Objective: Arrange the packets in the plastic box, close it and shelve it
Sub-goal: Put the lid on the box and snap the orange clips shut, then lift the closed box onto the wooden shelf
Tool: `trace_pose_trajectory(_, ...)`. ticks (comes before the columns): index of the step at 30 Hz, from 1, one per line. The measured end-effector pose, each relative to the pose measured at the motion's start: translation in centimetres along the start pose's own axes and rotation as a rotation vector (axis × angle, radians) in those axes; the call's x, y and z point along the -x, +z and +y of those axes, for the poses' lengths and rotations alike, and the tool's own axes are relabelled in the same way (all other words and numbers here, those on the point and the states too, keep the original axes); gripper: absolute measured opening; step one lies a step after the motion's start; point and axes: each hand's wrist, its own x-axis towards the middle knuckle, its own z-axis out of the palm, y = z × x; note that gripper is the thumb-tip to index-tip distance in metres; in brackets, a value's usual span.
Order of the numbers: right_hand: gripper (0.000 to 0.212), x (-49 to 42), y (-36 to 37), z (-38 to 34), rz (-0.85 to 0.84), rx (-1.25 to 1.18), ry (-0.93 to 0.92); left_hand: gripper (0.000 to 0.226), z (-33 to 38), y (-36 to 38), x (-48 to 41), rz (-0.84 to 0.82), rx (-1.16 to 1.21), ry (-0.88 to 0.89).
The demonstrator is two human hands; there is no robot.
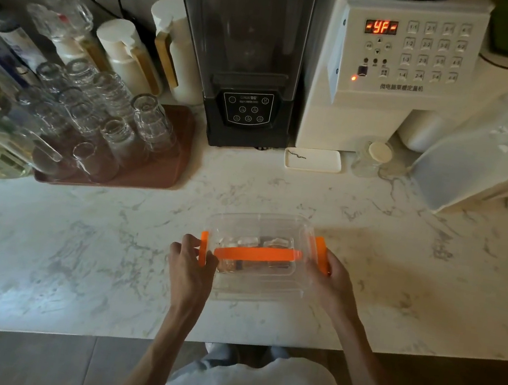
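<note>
A clear plastic box (252, 286) rests on the marble counter near its front edge, with its lid on and an orange handle (257, 253) lying across the top. Packets (248, 245) show dimly through the lid. An orange clasp (203, 248) sits on the box's left end and another orange clasp (320, 254) on the right end. My left hand (191, 268) grips the left end with fingers on that clasp. My right hand (336, 280) grips the right end at its clasp.
A brown tray (170, 177) of upturned glasses stands at the back left beside bottles. A black blender (251, 61), a white dosing machine (390, 74), a small white dish (313, 160), a small jar (373, 158) and a frosted container (486, 153) line the back.
</note>
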Motion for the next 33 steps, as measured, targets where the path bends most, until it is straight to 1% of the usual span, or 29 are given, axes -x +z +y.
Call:
trace_pose_trajectory(2,0.032,0.2,0.2,0.1,0.017,0.027,-0.017,0.025,0.0,0.2,0.1,0.004,-0.002,0.026)
trace_pose_trajectory(4,0.051,0.5,0.5,0.2,0.042,0.083,-0.024,0.031,0.1,0.3,-0.1,0.007,0.009,0.027)
trace_pose_trajectory(5,0.055,0.8,0.7,0.2,0.078,0.122,-0.045,0.034,0.1,0.3,-0.1,0.007,0.018,0.027)
trace_pose_trajectory(8,0.053,1.7,1.8,0.0,0.233,0.292,-0.194,0.037,-0.1,0.5,-0.1,0.021,0.053,0.048)
trace_pose_trajectory(10,0.051,2.0,2.5,-0.2,0.317,0.404,-0.254,0.035,-0.4,0.6,0.1,0.030,0.059,0.080)
trace_pose_trajectory(12,0.050,2.2,2.8,-0.5,0.359,0.452,-0.270,0.033,-0.5,0.7,0.1,0.028,0.070,0.093)
trace_pose_trajectory(16,0.045,2.2,2.9,-0.7,0.379,0.512,-0.345,0.030,-0.7,0.6,-0.1,0.010,0.108,0.060)
trace_pose_trajectory(18,0.046,1.7,2.3,-0.4,0.343,0.490,-0.345,0.026,-1.0,0.6,-0.1,-0.008,0.139,0.018)
trace_pose_trajectory(19,0.046,1.4,1.9,0.0,0.299,0.438,-0.340,0.026,-1.1,0.6,0.0,-0.033,0.178,-0.022)
trace_pose_trajectory(20,0.048,1.0,1.4,0.5,0.229,0.356,-0.329,0.030,-1.2,0.5,0.1,-0.083,0.248,-0.070)
trace_pose_trajectory(21,0.050,0.7,1.0,0.8,0.133,0.256,-0.295,0.039,-1.3,0.5,0.3,-0.157,0.336,-0.116)
trace_pose_trajectory(22,0.054,0.5,0.7,0.9,0.032,0.160,-0.231,0.048,-1.5,0.5,0.5,-0.235,0.423,-0.143)
trace_pose_trajectory(23,0.059,0.4,0.7,1.0,-0.043,0.097,-0.165,0.054,-1.6,0.5,0.7,-0.301,0.482,-0.141)
trace_pose_trajectory(24,0.063,0.3,0.9,1.1,-0.079,0.081,-0.129,0.056,-1.7,0.6,0.8,-0.340,0.501,-0.113)
trace_pose_trajectory(26,0.062,0.3,1.7,1.1,-0.055,0.138,-0.153,0.056,-1.8,0.7,0.8,-0.359,0.490,-0.064)
trace_pose_trajectory(29,0.061,0.2,2.6,0.3,0.021,0.236,-0.186,0.057,-1.5,0.7,-0.1,-0.342,0.460,-0.063)
trace_pose_trajectory(31,0.063,-0.5,2.6,-0.2,-0.025,0.210,-0.173,0.060,-1.6,0.6,-1.1,-0.333,0.452,-0.053)
trace_pose_trajectory(33,0.065,-1.3,2.1,-0.5,-0.142,0.096,-0.129,0.067,-1.9,0.3,-1.7,-0.355,0.478,-0.086)
